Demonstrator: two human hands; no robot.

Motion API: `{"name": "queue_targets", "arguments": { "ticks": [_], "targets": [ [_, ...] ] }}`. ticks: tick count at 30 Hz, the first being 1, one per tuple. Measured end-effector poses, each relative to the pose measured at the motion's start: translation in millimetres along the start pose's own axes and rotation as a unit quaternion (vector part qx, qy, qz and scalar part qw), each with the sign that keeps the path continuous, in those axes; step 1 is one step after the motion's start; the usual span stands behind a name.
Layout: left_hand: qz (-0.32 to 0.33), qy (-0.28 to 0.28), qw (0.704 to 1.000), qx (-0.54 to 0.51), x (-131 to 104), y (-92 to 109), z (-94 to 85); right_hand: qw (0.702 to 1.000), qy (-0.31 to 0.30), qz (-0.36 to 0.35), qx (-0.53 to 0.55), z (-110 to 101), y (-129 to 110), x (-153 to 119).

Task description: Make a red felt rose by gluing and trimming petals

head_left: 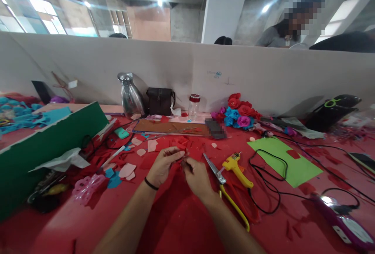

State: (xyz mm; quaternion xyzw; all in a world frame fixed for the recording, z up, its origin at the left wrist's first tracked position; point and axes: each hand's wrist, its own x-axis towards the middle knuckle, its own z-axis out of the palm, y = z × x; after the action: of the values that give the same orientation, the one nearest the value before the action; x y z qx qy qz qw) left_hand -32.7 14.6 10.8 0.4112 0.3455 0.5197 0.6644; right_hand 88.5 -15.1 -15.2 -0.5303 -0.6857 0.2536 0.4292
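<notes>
Both hands meet over the middle of the red table (178,226). My left hand (166,165), with a dark band at the wrist, has its thumb and fingers pinched on a small red piece (179,160). My right hand (195,172) is closed against the same spot, its fingertips touching or nearly touching the left ones; what it pinches is too small to make out. Red petal-like pieces (172,144) lie just beyond the hands. To the right of my right hand are large scissors (217,171) with yellow handles and a yellow glue gun (237,169).
A green board (55,152) stands at left. Along the grey partition (175,62) are a steel jug (130,95), a dark bag (160,101), a glass jar (193,106) and paper flowers (241,111). Black cables cross a lime sheet (301,168). People are behind the partition.
</notes>
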Motion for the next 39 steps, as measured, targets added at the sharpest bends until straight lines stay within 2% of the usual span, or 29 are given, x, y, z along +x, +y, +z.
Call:
{"name": "queue_targets", "arguments": {
  "ticks": [7,11,15,17,20,24,33,39],
  "targets": [
    [-0.038,-0.029,0.998,-0.044,5.6,-7.1,-8.4,0.998,-0.015,0.023,0.059,-0.2,-0.8,-0.6],
    [-0.035,-0.003,0.998,-0.047,7.2,-9.4,-7.5,0.999,-0.008,0.017,0.044,0.8,-0.8,-1.2],
    [-0.012,0.012,1.0,-0.027,5.6,-8.8,-5.3,0.999,0.006,0.007,0.043,-6.8,-2.0,-0.3],
    [-0.002,0.013,1.0,-0.027,4.2,-8.2,-4.2,0.994,0.041,0.036,0.094,-13.1,-2.4,2.0],
    [0.004,-0.001,1.0,-0.024,2.5,-9.3,-1.6,0.971,0.096,0.081,0.205,-19.8,-2.0,6.5],
    [0.035,-0.015,0.999,0.027,0.3,-12.4,4.6,0.95,0.084,0.095,0.285,-20.8,-1.2,9.1],
    [0.103,-0.015,0.99,0.1,-1.2,-10.7,13.7,0.969,0.091,0.064,0.222,-19.3,0.9,7.6],
    [0.109,0.052,0.991,0.049,1.6,-21.0,9.9,0.983,0.136,0.012,0.124,-15.1,-6.0,2.1]
  ]
}}
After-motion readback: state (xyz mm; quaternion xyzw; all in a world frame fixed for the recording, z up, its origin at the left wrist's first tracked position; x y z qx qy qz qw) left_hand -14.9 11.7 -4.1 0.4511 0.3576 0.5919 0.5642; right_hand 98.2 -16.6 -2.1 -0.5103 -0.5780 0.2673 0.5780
